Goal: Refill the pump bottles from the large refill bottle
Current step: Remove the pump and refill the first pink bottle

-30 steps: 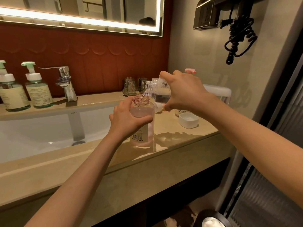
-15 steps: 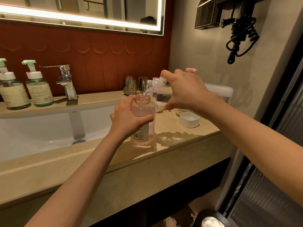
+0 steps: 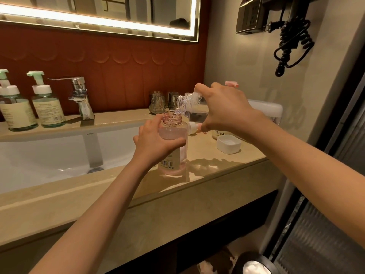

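Tipped slightly further, refill bottle (image 3: 195, 110) lies near-horizontal, mouth just above open pink bottle (image 3: 172, 132) mid-frame; right hand (image 3: 225, 111) grips it, left hand (image 3: 156, 144) clasps pink bottle upright on tabletop (image 3: 227, 165).

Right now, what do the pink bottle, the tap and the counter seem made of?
The pink bottle: clear, glossy plastic probably; see-through tinted walls, threaded neck. The tap: polished chrome-look metal, mirror reflections. The counter: smooth beige stone or imitation; faint sheen, can't tell which.
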